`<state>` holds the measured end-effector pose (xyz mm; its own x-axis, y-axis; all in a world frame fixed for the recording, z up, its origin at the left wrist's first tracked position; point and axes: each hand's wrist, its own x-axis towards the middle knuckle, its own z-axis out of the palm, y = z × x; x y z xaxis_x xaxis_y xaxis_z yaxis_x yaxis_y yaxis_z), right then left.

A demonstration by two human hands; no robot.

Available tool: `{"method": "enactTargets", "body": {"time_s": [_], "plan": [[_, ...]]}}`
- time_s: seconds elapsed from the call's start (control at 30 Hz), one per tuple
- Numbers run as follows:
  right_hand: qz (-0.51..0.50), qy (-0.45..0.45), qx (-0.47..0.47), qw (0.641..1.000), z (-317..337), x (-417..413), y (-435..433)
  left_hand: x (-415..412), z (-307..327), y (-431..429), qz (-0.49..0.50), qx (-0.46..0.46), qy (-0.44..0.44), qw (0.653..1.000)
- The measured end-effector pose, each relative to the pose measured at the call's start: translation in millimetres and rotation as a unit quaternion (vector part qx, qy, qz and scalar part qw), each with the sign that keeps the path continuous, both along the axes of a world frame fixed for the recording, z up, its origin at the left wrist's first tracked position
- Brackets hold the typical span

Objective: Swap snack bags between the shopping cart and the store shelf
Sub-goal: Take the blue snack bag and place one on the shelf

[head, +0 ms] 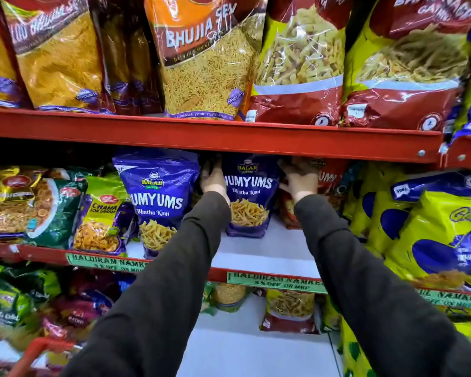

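A purple Yumyums snack bag [249, 197] stands upright at the back of the middle shelf [267, 251]. My left hand [214, 179] grips its left edge and my right hand [301, 178] grips its right edge, both arms reaching in under the red shelf beam. A second purple Yumyums bag [158, 200] stands nearer the front, just left of my left arm. The red rim of the shopping cart [36, 352] shows at the bottom left; its contents are blurred.
The upper shelf holds large Bhujia Sev bags [201, 58] and red-and-yellow bags [299, 66]. Green Chana bags [101, 221] stand left, yellow-and-blue bags [433, 235] right. A red bag [329, 183] sits behind my right hand. The lower shelf holds several more bags [290, 311].
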<state>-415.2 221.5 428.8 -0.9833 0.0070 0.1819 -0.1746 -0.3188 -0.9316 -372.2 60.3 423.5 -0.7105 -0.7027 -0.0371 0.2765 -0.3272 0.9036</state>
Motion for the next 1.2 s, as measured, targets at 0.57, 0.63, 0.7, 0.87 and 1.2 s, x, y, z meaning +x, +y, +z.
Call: {"method": "enactTargets", "body": {"time_s": [0.57,0.63,0.7,0.87,1.2], "plan": [[0.159,-0.150,0.128,0.967,-110,-6,-13,-4,-92,-2,-0.145,-0.009,-0.115,0.983],[0.151,-0.134,0.135,0.970,-113,7,-8,8,-99,-1,-0.155,-0.014,-0.108,0.982],[0.141,-0.119,0.137,0.973,-116,22,-4,24,-109,1,-0.166,-0.038,-0.102,0.980],[0.137,-0.080,0.147,0.976,-121,62,3,53,-121,1,-0.145,-0.108,-0.100,0.978],[0.118,-0.024,0.204,0.972,-131,106,11,101,-116,14,-0.088,-0.223,-0.140,0.961]]}}
